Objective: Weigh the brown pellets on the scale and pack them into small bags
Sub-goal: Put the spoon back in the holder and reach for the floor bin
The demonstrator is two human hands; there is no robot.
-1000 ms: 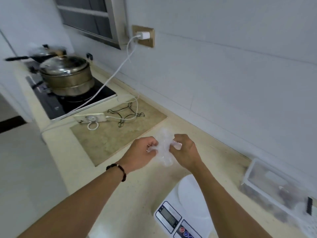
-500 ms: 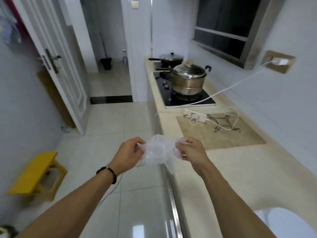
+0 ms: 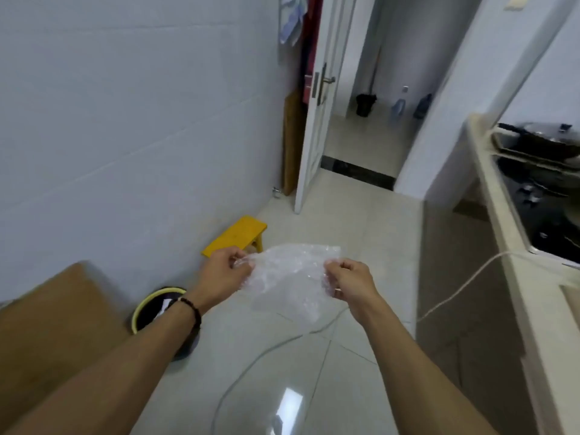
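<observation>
Now, one small clear plastic bag (image 3: 290,279) is stretched flat between both hands, its long axis running left to right, top edge level, lower corner sagging toward the floor (image 3: 314,387). It hangs in the air over the tiles, well away from the worktop (image 3: 514,296) at the right. Left hand (image 3: 219,274): fingers pinched closed on the bag's left edge, knuckles up, a dark bead bracelet (image 3: 191,309) on the wrist. Right hand (image 3: 351,282): fingers curled shut on the right edge. Two bare forearms reach forward, elbows low, hands held apart at equal height. One yellow stool (image 3: 235,235) stands by the wall beyond them. One white cable (image 3: 266,350) trails across the floor.
</observation>
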